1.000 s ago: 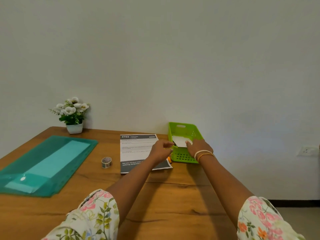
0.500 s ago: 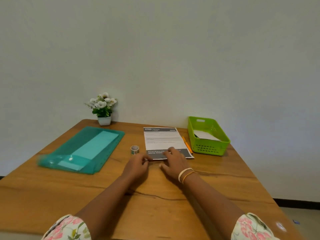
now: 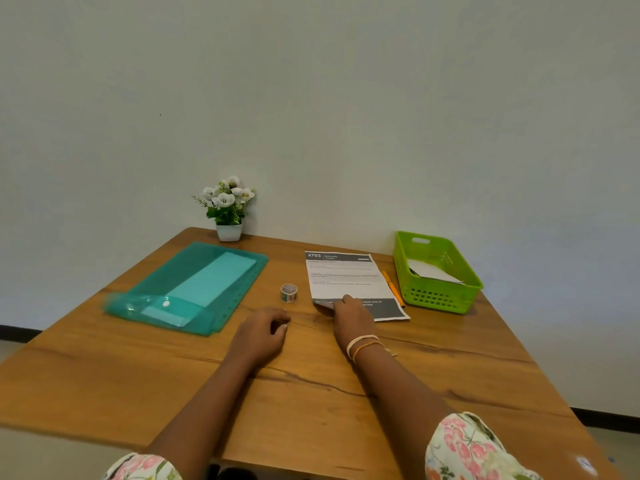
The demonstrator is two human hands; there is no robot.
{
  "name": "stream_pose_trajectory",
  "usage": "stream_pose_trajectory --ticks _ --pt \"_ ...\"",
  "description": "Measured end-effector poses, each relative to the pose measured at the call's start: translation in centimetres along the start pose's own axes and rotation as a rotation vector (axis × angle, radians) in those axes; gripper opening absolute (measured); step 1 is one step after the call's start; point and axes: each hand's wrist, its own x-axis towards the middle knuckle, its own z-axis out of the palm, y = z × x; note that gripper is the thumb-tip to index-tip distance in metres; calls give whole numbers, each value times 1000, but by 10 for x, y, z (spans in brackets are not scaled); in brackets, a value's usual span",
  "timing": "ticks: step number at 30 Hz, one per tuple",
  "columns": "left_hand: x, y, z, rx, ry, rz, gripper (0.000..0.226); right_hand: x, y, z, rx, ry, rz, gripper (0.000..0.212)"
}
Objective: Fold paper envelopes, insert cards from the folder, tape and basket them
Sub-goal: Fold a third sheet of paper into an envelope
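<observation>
On my feed the desk was smooth brown wood with dark grain cracks running across it. I counted two bare hands on it. The left hand rested on the wood with its fingers loosely curled and nothing in its grip. The right hand lay over the near left corner of one printed paper sheet, its fingers bent down onto the corner; I could not tell whether that grip pinched the edge or only pressed it. That wrist wore two thin bangles, one pale and one orange. The sheet was flat and rectangular, white with dark bands at its top and bottom. Just left of it stood one small roll of patterned tape, on edge. One slim orange pencil lay along the sheet's right side. Beyond it sat one lime-green plastic basket with perforated walls, holding folded white paper. Far left lay one translucent teal plastic folder with a pale rectangular card showing inside. One white square pot of white flowers stood at the wall.
</observation>
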Motion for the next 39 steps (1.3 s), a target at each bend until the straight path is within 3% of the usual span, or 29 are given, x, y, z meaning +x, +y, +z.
stream_pose_trajectory --ticks 4,12,20,23,27,29,35,39 --pt "1 -3 1 -38 -2 0 25 -15 1 1 160 166 150 16" --pt "-1 0 -3 -60 -21 0 24 -55 12 -14 422 396 223 5" --pt "-10 2 -10 -79 -47 17 22 -96 34 -32 785 531 384 20" --pt "-12 2 -13 -162 -12 -45 21 -108 47 -35 902 484 418 25" --pt "-17 2 -21 -259 204 -165 22 -120 69 -40 913 312 286 23" --pt "-23 1 -26 -341 240 -193 23 -124 82 -41 868 206 202 25" --pt "-36 6 -35 -490 173 -253 39 -124 105 -43 838 -32 138 44" --pt "-42 4 -39 -540 87 -257 22 -127 95 -66 1122 -179 335 46"
